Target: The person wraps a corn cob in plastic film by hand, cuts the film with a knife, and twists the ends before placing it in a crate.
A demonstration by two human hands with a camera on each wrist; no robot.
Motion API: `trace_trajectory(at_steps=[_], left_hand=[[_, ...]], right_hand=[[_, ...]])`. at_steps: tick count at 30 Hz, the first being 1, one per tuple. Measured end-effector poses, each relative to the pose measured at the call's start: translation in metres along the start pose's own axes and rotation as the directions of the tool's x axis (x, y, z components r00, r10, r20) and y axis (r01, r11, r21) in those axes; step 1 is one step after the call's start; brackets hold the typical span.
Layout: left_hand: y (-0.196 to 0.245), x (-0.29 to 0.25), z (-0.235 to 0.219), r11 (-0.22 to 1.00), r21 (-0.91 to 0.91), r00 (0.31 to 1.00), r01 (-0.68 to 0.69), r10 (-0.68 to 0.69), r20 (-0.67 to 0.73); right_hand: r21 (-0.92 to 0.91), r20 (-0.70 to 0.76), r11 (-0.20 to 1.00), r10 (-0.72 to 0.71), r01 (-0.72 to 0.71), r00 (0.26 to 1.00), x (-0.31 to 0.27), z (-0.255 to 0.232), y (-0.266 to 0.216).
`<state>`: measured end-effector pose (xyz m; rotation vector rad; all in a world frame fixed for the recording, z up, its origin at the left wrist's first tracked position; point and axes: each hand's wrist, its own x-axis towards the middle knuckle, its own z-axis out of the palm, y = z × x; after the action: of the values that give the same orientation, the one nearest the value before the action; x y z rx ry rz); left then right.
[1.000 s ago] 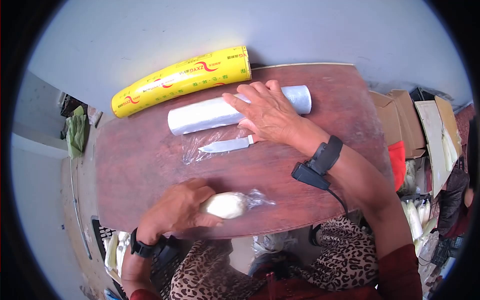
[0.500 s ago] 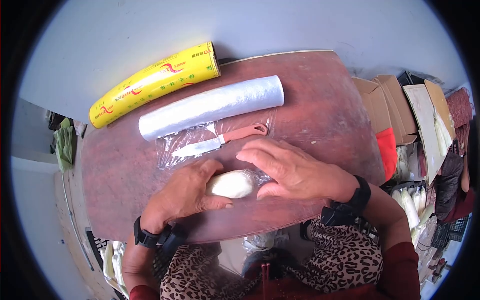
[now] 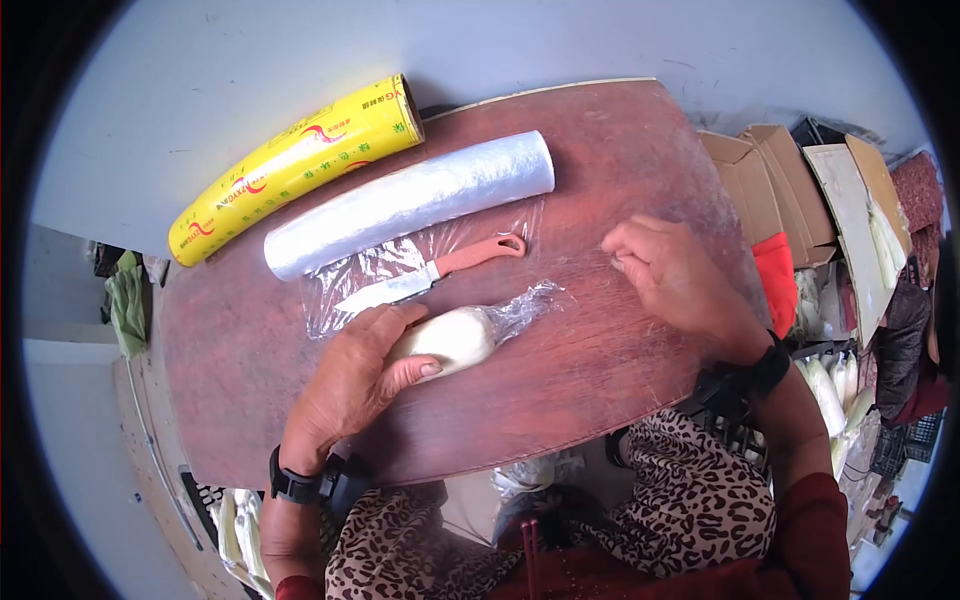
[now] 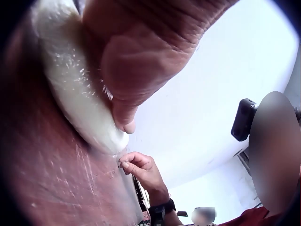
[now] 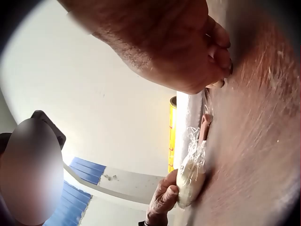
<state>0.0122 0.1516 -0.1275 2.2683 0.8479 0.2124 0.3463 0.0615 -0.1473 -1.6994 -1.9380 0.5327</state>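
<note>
My left hand (image 3: 350,375) grips a white oblong piece (image 3: 455,340) in clear film, thumb along its near side, and the piece lies on the table. A twisted tail of film (image 3: 525,308) sticks out from its right end. To the right, my right hand (image 3: 685,285) is held apart from the piece, fingers curled in, and nothing can be made out between them. Beyond the left hand a knife with a reddish handle (image 3: 480,254) lies on a flat sheet of clear film (image 3: 325,298). In the left wrist view the white piece (image 4: 77,99) is under the left thumb (image 4: 124,113).
Behind the knife lies a roll of clear film (image 3: 410,205), and behind that a yellow printed roll (image 3: 300,165), along the back of the reddish table (image 3: 600,370). Cardboard boxes (image 3: 785,195) and pale corn-like cobs (image 3: 825,395) stand off the right side.
My right hand has gone from the film roll to the white piece's tail, then away to the right, its fingers curling. The left hand keeps its grip; the piece now tilts up rightward.
</note>
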Motion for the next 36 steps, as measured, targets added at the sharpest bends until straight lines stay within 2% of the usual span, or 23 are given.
trace_trajectory(at_steps=[3, 5, 7, 9, 11, 14, 17, 20, 22, 26, 28, 29, 32, 35, 36], left_hand=[[0.0, -0.002, 0.002, 0.998, 0.057, 0.999, 0.04, -0.04, -0.002], [0.003, -0.002, 0.001, 0.997, 0.044, 0.998, 0.059, -0.059, 0.003], [0.005, -0.003, 0.001, 0.997, 0.014, 0.998, 0.07, -0.07, -0.006], [0.005, -0.003, 0.002, 0.997, -0.036, 0.997, 0.071, -0.072, -0.026], [0.0, -0.004, 0.003, 1.0, -0.014, 0.999, 0.026, -0.027, -0.033], [-0.004, -0.006, 0.005, 1.0, 0.02, 0.999, -0.016, 0.016, -0.038], [-0.006, -0.006, 0.005, 0.999, 0.032, 0.999, -0.027, 0.028, -0.038], [-0.008, -0.007, 0.004, 0.999, 0.031, 0.999, -0.013, 0.014, -0.039], [-0.008, -0.007, 0.004, 1.0, 0.026, 0.999, -0.014, 0.016, -0.048], [-0.01, -0.004, 0.006, 1.0, 0.004, 0.999, -0.019, 0.02, -0.044], [-0.009, -0.001, 0.005, 1.0, 0.001, 1.0, -0.012, 0.012, -0.027], [-0.008, 0.0, 0.004, 1.0, 0.002, 1.0, -0.005, 0.005, -0.022], [-0.006, 0.0, 0.002, 1.0, 0.009, 1.0, 0.028, -0.028, -0.001], [-0.007, -0.002, 0.003, 1.0, 0.001, 1.0, 0.028, -0.028, -0.011], [-0.008, -0.001, 0.004, 1.0, -0.008, 1.0, 0.018, -0.019, -0.023]], right_hand=[[0.146, -0.062, 0.981, -0.116, 0.124, 0.991, 0.004, -0.002, -0.039], [0.168, -0.054, 0.933, -0.313, 0.318, 0.948, 0.01, 0.012, -0.058], [0.071, -0.074, 0.904, -0.417, 0.422, 0.906, 0.018, 0.027, -0.073], [0.028, -0.012, 0.907, -0.419, 0.419, 0.908, 0.018, 0.04, -0.074], [0.03, 0.125, 0.949, -0.314, 0.313, 0.941, 0.017, 0.056, -0.067], [0.265, 0.127, 0.94, -0.256, 0.216, 0.958, 0.019, 0.061, -0.054], [0.245, 0.106, 0.946, -0.245, 0.213, 0.964, 0.015, 0.054, -0.043], [0.091, 0.095, 0.977, -0.203, 0.195, 0.975, 0.006, 0.039, -0.016], [0.061, 0.019, 0.992, -0.114, 0.113, 0.993, -0.001, 0.016, -0.003], [0.08, -0.101, 0.995, 0.062, -0.054, 0.993, -0.011, -0.012, -0.036], [0.04, -0.143, 0.965, -0.25, 0.258, 0.958, -0.006, 0.002, -0.049], [0.017, -0.157, 0.912, -0.402, 0.409, 0.902, -0.002, 0.011, -0.055], [-0.023, -0.04, 0.877, -0.481, 0.48, 0.876, 0.007, 0.039, -0.07], [-0.04, -0.028, 0.89, -0.455, 0.453, 0.89, 0.018, 0.057, -0.069], [0.017, -0.005, 0.905, -0.425, 0.425, 0.905, 0.02, 0.062, -0.064]])
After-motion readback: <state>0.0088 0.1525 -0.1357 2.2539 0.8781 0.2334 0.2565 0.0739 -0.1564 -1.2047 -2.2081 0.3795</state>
